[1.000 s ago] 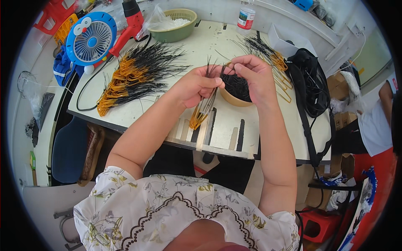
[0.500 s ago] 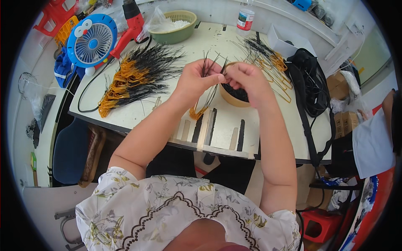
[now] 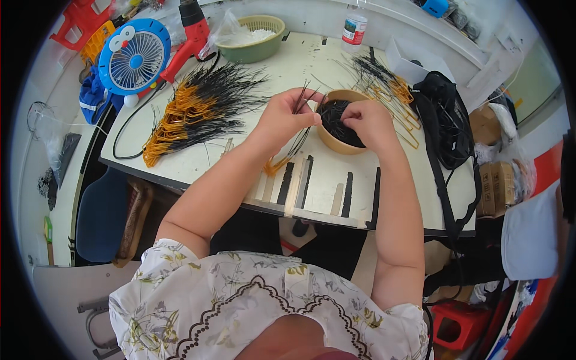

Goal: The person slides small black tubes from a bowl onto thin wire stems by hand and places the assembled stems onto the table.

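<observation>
My left hand [image 3: 288,119] is closed in a pinch on a small bundle of wires [image 3: 297,143]. Black strands stick up past the fingers, and the orange bent end hangs down toward the table's front edge. Over a round tan bowl [image 3: 339,146], my right hand [image 3: 373,124] reaches in from the right with its fingertips together among small, thin black pieces [image 3: 331,114]. Whether anything is between those fingertips is hidden. A large heap of black-and-orange wires [image 3: 192,111] lies left of my left hand. More orange and black wires [image 3: 390,90] lie beyond the bowl on the right.
Black and beige strips [image 3: 288,183] line the table's front edge. A blue fan [image 3: 135,60], a red heat gun [image 3: 189,45], a green basket [image 3: 255,51] and a bottle [image 3: 354,30] stand behind. A black bag [image 3: 444,126] with a strap lies at right, near a white box [image 3: 417,60].
My right hand has moved away from my left hand and down into the bowl, uncovering the black pieces. My left hand still holds the wires, whose orange end has shifted slightly left.
</observation>
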A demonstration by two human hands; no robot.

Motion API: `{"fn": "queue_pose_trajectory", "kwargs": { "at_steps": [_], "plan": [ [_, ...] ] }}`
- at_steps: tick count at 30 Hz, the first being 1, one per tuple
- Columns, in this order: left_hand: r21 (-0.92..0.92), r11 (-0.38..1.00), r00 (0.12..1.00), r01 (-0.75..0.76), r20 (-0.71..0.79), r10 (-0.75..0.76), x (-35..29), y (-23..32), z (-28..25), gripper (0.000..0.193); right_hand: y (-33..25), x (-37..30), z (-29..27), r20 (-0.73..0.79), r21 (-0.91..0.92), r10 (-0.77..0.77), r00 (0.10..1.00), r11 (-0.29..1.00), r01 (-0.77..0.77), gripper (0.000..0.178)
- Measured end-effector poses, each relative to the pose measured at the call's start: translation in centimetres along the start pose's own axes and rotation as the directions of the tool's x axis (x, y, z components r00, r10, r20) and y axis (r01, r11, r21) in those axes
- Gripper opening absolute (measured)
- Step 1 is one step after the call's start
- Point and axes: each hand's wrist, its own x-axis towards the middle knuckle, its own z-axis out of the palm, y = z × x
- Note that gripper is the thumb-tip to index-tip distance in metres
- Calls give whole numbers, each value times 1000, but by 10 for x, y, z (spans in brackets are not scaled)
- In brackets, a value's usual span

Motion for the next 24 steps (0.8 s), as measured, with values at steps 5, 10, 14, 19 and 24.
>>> {"fn": "queue_pose_trajectory", "kwargs": {
  "at_steps": [5,10,14,19,24],
  "plan": [
    [73,997,1000,-17,2,17,1,-4,2,37,-3,6,-7,-43,573,-39,998,817,57,10],
    [142,990,1000,-12,18,10,-2,-4,4,38,-15,7,-5,-169,780,-114,979,591,203,17],
    [142,990,1000,0,22,-3,-3,-1,7,38,-21,5,-5,-152,763,-95,984,622,178,25],
    [183,983,999,-11,33,5,-4,-1,8,39,-21,4,-3,-147,762,-80,986,627,165,25],
    [183,983,999,-3,32,-3,-5,0,9,40,-19,5,-4,-132,754,-78,988,639,151,25]
  ]
}}
